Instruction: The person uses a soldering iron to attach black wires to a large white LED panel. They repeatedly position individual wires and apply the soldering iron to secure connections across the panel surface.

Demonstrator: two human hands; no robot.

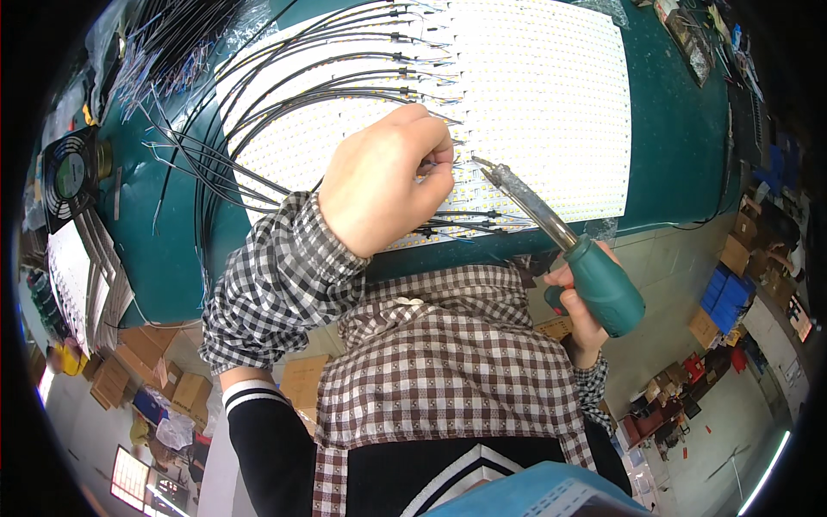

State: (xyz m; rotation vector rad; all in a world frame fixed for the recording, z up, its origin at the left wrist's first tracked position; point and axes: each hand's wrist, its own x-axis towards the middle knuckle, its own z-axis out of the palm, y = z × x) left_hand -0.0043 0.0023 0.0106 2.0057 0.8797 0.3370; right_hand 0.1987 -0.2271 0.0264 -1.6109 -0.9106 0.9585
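A white LED board [543, 112] with rows of small yellowish chips lies on the table. Across its left half run several black cables [345, 69], whose thin wire ends meet a row of pads near the middle. Over these pads, my left hand [392, 172] is closed in a pinch on a thin wire, mostly hidden by the fingers. A soldering iron [607, 289] with a green handle is gripped in my right hand [586, 320]. Its tip points up and left, close to the pads beside my left fingertips; whether it touches them I cannot tell.
The green table [680, 146] ends just in front of me. More loose cables [177, 43] lie at the far left, near a black fan [71, 177] and a stack of white boards [82, 271]. Cardboard boxes [155, 353] stand on the floor.
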